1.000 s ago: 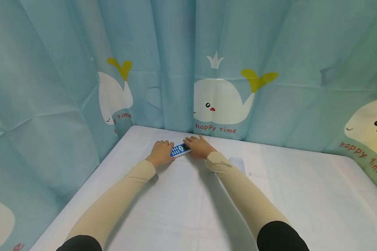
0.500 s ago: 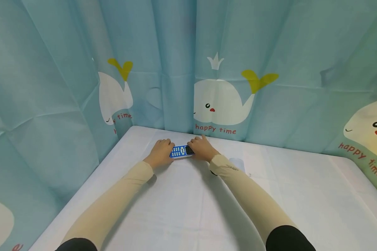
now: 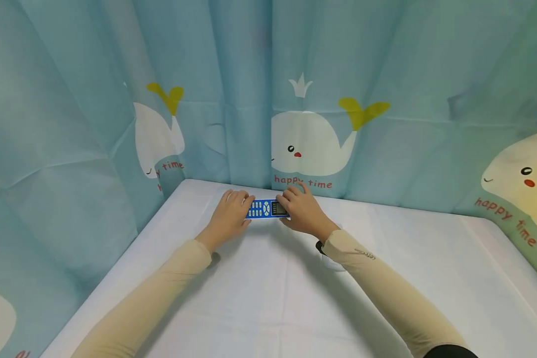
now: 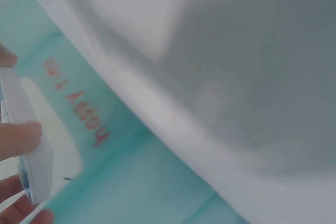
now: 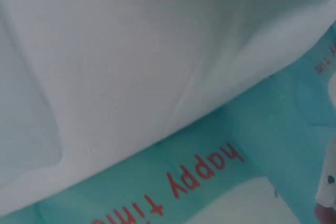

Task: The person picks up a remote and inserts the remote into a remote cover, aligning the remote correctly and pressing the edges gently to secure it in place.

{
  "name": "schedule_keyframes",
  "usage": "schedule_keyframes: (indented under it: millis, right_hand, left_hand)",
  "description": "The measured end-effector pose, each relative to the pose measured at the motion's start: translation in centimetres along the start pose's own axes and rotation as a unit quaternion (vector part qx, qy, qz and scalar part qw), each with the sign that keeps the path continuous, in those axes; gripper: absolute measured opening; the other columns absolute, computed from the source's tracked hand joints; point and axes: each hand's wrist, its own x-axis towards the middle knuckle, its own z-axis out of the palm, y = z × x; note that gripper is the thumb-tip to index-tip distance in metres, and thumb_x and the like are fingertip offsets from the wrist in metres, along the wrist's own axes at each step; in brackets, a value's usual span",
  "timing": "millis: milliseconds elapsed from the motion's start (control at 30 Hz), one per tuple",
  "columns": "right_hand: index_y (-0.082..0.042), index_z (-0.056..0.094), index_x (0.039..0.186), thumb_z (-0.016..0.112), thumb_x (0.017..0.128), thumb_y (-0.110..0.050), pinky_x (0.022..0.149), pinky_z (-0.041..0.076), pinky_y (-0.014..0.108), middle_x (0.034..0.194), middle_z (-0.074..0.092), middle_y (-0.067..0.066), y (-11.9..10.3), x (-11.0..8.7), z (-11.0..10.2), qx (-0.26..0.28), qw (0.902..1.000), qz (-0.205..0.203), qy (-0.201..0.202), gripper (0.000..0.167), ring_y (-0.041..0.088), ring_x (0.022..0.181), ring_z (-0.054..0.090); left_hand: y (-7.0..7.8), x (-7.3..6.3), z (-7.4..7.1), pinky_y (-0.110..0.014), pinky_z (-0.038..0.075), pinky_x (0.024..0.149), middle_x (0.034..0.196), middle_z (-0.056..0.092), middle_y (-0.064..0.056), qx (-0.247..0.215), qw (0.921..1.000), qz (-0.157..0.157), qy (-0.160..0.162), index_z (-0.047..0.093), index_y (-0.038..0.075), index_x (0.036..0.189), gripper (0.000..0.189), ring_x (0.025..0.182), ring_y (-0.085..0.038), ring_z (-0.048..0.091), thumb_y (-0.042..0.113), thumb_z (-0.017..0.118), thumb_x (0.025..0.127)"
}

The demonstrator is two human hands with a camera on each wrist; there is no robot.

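A remote control with a blue face, pale buttons and a small dark screen is held level between both hands above the white tabletop. My left hand grips its button end, thumb at the near edge and fingers at the far edge. The screen end is held by my right hand, whose index finger is raised off it. In the left wrist view the white side of the remote control shows between thumb and fingers. In the right wrist view only its white end and a fingertip appear at the edge.
A pale see-through flat piece lies on the white tabletop, partly hidden under my right forearm; the right wrist view shows the see-through piece at left. A blue curtain with whale prints borders the table's back and left edges.
The remote control has turned from slanted to level and come up off the tabletop, with both hands still holding it. My right forearm has swung to the right, over the see-through piece.
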Motion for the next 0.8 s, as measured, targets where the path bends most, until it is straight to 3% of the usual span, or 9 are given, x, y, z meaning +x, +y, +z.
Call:
schedule_keyframes:
  millis: [367,600,800]
  right_hand:
    - [-0.008,0.062,0.116,0.079,0.071,-0.037,0.099,0.042,0.054,0.103,0.065,0.006,-0.4,-3.4,-3.3,-0.02,0.9983,-0.008,0.054,0.056,0.025,0.103,0.058]
    - [-0.006,0.058,0.12,0.081,0.07,-0.035,0.097,0.042,0.05,0.11,0.063,0.009,-0.6,-5.7,-5.0,0.002,0.9983,0.021,0.054,0.063,0.027,0.107,0.056]
    - [-0.006,0.058,0.12,0.082,0.068,-0.034,0.097,0.041,0.051,0.109,0.062,0.009,-0.3,-7.6,-5.7,0.004,0.9979,0.02,0.061,0.064,0.027,0.106,0.056]
  left_hand:
    - [3.0,-0.5,-2.0,-0.039,0.044,0.095,0.109,0.062,-0.009,0.029,0.9936,0.045,0.099,0.06,0.005,0.119,0.065,0.102,-0.023,0.057,0.044,0.078,0.071]
    - [4.7,-0.9,-2.9,-0.038,0.046,0.092,0.106,0.062,-0.007,-0.002,0.9949,0.028,0.097,0.061,0.007,0.116,0.063,0.1,-0.022,0.057,0.048,0.078,0.07]
    - [5.9,-1.4,-3.2,-0.037,0.047,0.091,0.103,0.062,-0.006,-0.015,0.9946,0.034,0.097,0.062,0.008,0.117,0.063,0.098,-0.02,0.058,0.047,0.078,0.07]
